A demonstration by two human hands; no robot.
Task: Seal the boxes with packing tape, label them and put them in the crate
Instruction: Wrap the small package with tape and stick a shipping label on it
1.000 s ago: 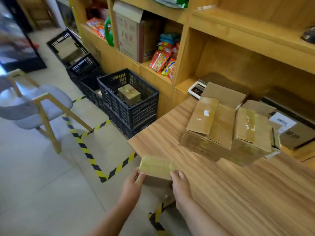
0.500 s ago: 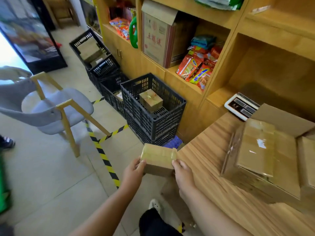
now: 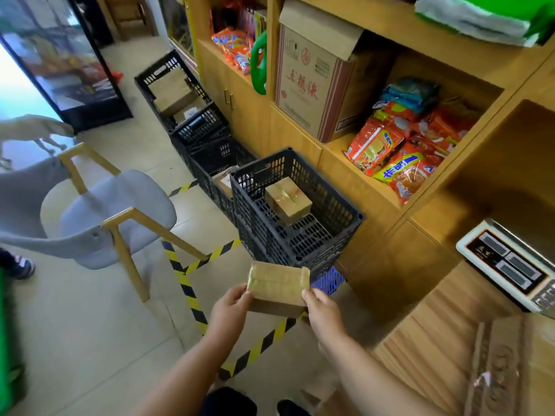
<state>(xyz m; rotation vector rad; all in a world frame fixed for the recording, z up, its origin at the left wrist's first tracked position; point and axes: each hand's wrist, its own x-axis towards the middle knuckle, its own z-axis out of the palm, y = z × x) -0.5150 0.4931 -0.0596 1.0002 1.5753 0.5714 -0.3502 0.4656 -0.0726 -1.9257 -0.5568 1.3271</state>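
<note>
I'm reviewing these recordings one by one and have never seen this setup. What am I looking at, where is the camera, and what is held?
No machine here: a person works with bare hands, and the one camera sits on their head, looking forward and down. The left hand and right hand each grip one side of a small cardboard box, held above the floor. Just ahead stands a black crate with a second box inside. At the right is a wooden table, with a weighing scale beyond it.
</note>
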